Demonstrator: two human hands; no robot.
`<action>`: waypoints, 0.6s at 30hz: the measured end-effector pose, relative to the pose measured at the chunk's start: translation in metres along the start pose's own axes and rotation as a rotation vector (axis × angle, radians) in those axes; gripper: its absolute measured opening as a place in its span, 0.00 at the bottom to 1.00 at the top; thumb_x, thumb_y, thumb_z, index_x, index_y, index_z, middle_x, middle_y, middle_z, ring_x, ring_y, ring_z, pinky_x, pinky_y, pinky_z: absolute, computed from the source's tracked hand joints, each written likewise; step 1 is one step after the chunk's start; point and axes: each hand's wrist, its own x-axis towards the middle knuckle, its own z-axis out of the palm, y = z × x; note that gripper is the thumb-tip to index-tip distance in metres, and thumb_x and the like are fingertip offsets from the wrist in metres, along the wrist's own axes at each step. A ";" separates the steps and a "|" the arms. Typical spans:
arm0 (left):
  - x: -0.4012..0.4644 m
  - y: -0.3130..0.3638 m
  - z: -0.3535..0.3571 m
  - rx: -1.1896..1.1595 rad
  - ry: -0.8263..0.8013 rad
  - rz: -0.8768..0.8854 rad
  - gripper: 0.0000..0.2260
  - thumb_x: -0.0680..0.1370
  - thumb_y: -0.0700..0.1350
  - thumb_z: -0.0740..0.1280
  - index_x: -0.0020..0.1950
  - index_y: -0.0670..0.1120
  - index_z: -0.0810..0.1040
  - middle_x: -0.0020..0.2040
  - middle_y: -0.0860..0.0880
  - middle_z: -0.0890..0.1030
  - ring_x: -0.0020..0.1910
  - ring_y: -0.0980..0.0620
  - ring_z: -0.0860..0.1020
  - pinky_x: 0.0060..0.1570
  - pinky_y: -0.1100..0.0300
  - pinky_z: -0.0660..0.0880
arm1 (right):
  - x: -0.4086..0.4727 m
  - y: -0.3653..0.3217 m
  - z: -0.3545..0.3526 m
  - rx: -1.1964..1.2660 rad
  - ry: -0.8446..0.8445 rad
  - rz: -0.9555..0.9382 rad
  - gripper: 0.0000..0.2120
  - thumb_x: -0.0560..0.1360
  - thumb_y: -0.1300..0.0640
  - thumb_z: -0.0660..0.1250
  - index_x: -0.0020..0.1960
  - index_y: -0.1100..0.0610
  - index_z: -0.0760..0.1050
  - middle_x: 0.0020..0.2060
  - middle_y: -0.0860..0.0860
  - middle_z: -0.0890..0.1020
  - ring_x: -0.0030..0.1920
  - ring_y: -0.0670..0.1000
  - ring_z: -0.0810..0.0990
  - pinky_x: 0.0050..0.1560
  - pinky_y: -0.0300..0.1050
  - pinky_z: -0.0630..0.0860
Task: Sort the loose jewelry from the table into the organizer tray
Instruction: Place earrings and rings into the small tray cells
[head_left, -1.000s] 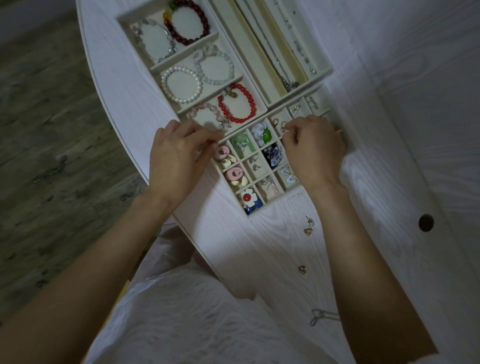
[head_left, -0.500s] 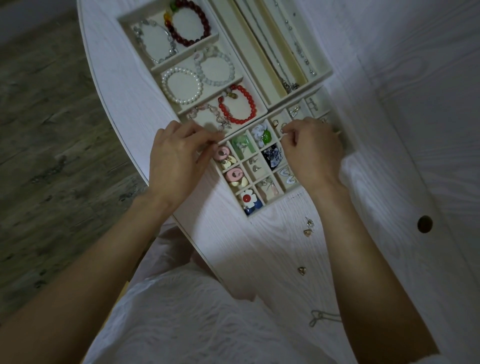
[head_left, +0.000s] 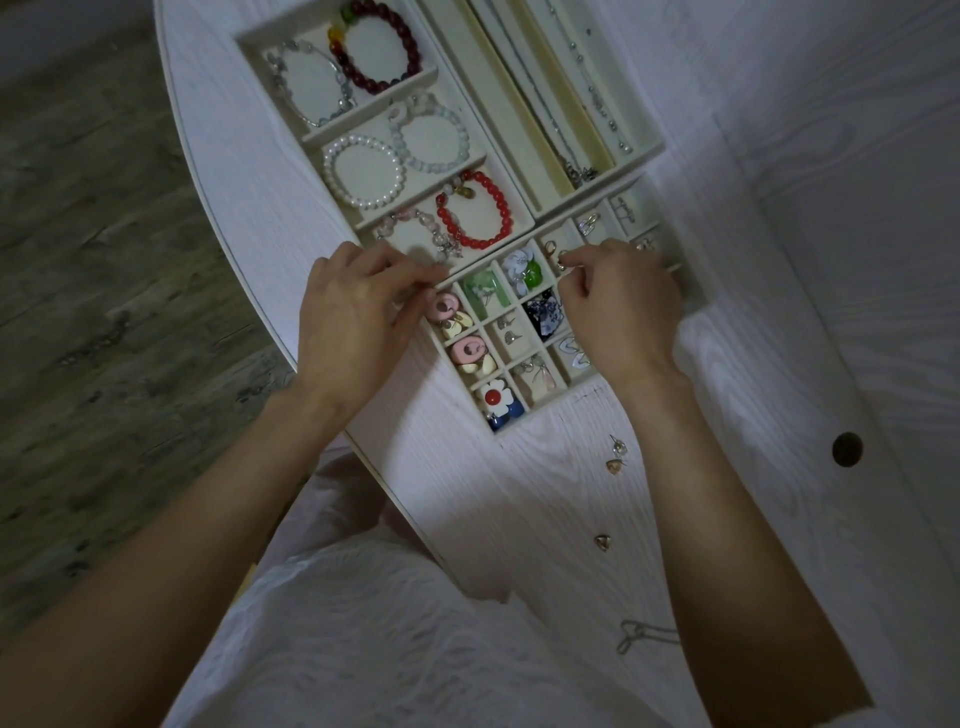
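A cream organizer tray (head_left: 498, 431) with small square cells of earrings lies on the white table. My left hand (head_left: 358, 317) rests at its left edge, fingers curled against the rim next to a pink earring (head_left: 445, 306). Over the tray's upper cells my right hand (head_left: 618, 301) pinches a small metal earring (head_left: 562, 264). Loose pieces remain on the table: two small earrings (head_left: 617, 453), a triangular stud (head_left: 602, 542) and a silver chain (head_left: 636, 635).
Behind the small tray sit a bracelet tray (head_left: 291, 36) with several beaded bracelets and a long necklace tray (head_left: 644, 150). The table's curved edge (head_left: 249, 249) runs along the left above a wooden floor. A round hole (head_left: 847, 449) pierces the table at right.
My right hand has shifted slightly left over the upper cells, with the small earring now showing at its fingertips. My left hand has stayed at the tray's edge.
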 end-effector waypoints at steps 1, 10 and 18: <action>0.000 0.000 0.000 -0.001 0.000 0.000 0.09 0.77 0.45 0.68 0.56 0.48 0.81 0.46 0.47 0.81 0.44 0.46 0.75 0.43 0.59 0.61 | 0.000 0.000 0.000 0.005 0.011 0.002 0.14 0.79 0.57 0.58 0.60 0.54 0.78 0.54 0.51 0.81 0.49 0.49 0.78 0.39 0.38 0.65; 0.000 0.000 0.000 -0.004 -0.005 -0.005 0.09 0.76 0.45 0.68 0.56 0.48 0.82 0.46 0.48 0.81 0.44 0.47 0.74 0.43 0.61 0.59 | 0.003 -0.003 -0.002 0.058 0.043 -0.046 0.14 0.78 0.59 0.59 0.60 0.52 0.78 0.50 0.52 0.81 0.41 0.44 0.71 0.31 0.36 0.59; 0.001 0.000 -0.001 0.000 -0.005 -0.002 0.10 0.77 0.46 0.66 0.55 0.48 0.82 0.46 0.48 0.81 0.43 0.47 0.74 0.43 0.62 0.58 | 0.006 -0.004 0.000 0.032 0.027 -0.039 0.15 0.79 0.59 0.58 0.63 0.52 0.76 0.51 0.52 0.81 0.42 0.43 0.69 0.29 0.31 0.55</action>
